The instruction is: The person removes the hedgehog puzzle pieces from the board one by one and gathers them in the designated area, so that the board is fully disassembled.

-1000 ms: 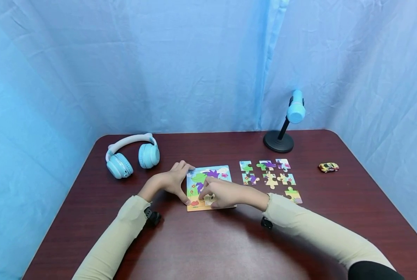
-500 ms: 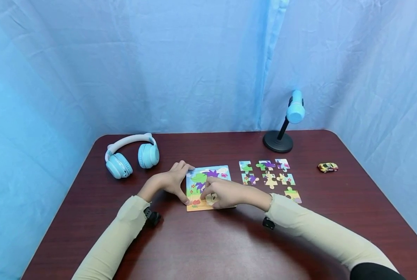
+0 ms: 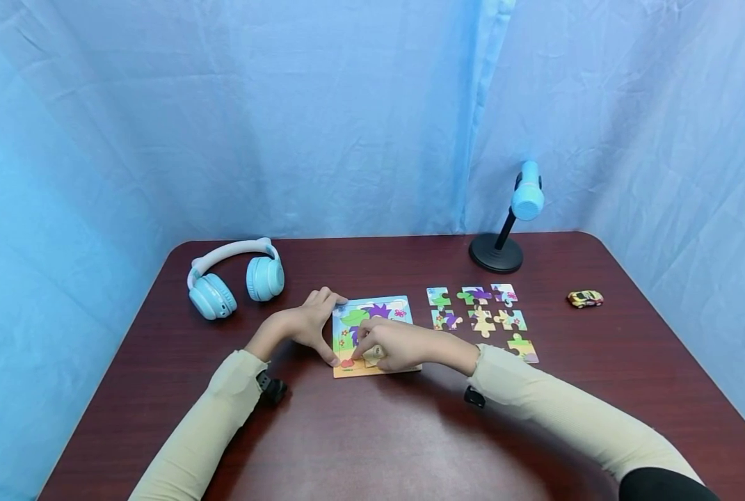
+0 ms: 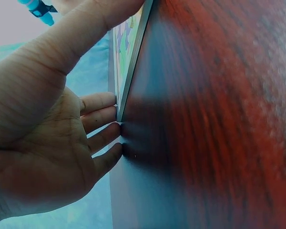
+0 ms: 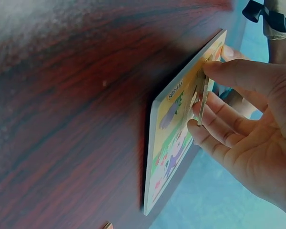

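Observation:
A square puzzle board (image 3: 402,304) with a colourful cartoon picture lies flat in mid-table. My left hand (image 3: 308,325) steadies its left edge, thumb near the front corner and fingers at the back corner. In the left wrist view those fingers (image 4: 99,117) reach straight out and touch the board's edge. My right hand (image 3: 400,346) is over the board's lower part and pinches a pale yellow puzzle piece (image 3: 373,355) between thumb and fingers. From the right wrist view, that piece stands tilted, close above the board. Whether it touches the board cannot be told; the fingers hide part of the picture.
Several loose puzzle pieces (image 3: 483,323) lie in rows right of the board. A toy car (image 3: 586,299) stands further right. Behind are blue-and-white headphones (image 3: 214,296) at left and a blue microphone (image 3: 527,200) on a black stand (image 3: 496,253). Blue curtains surround the table.
My right hand has shifted slightly right and then back left with the puzzle piece over the board's lower part. My left hand keeps its place at the board's left edge.

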The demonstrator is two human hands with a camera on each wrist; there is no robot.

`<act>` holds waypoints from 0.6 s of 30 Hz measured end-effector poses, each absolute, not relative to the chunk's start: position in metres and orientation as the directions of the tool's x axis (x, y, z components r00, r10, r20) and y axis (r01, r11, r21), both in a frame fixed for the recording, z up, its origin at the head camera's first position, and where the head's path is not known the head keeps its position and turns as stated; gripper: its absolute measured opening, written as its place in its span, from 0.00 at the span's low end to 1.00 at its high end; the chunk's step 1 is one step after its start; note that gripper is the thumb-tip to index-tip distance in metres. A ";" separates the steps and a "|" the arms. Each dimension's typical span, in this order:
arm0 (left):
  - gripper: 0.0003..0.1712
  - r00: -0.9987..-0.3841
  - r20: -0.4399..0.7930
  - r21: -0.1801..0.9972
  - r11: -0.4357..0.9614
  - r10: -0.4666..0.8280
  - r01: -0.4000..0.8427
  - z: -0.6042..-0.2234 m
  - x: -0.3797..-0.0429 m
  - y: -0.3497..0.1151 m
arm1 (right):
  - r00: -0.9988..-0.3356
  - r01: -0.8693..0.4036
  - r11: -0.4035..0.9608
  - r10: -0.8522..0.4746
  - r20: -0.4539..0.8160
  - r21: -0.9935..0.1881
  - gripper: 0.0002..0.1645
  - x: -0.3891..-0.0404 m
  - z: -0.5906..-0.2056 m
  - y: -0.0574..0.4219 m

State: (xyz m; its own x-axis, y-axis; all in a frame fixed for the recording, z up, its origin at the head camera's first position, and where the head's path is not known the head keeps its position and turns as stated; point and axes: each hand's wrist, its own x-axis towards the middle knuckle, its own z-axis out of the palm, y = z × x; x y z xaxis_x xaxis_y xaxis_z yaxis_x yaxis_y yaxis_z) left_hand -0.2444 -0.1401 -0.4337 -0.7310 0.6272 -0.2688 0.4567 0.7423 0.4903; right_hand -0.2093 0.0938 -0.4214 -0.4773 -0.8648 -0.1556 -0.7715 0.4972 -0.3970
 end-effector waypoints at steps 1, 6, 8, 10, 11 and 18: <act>0.65 -0.728 -0.266 0.490 0.739 0.632 0.463 -0.434 -0.245 -0.141 | -0.474 -0.774 0.494 -0.867 -0.155 -0.396 0.26 -0.209 -0.421 0.093; 0.64 -0.713 -0.251 0.483 0.723 0.654 0.493 -0.434 -0.246 -0.142 | -0.464 -0.782 0.485 -0.872 -0.153 -0.392 0.25 -0.209 -0.420 0.093; 0.64 -0.712 -0.251 0.483 0.723 0.655 0.494 -0.433 -0.246 -0.142 | -0.466 -0.781 0.487 -0.871 -0.155 -0.392 0.25 -0.209 -0.420 0.093; 0.63 -0.714 -0.259 0.479 0.728 0.650 0.490 -0.432 -0.246 -0.141 | -0.466 -0.780 0.488 -0.871 -0.156 -0.392 0.25 -0.210 -0.419 0.093; 0.63 -0.716 -0.263 0.475 0.733 0.646 0.487 -0.432 -0.245 -0.141 | -0.467 -0.779 0.489 -0.870 -0.157 -0.392 0.25 -0.210 -0.419 0.093; 0.66 -0.732 -0.298 0.436 0.769 0.613 0.467 -0.430 -0.243 -0.136 | -0.480 -0.776 0.501 -0.863 -0.157 -0.383 0.21 -0.209 -0.420 0.096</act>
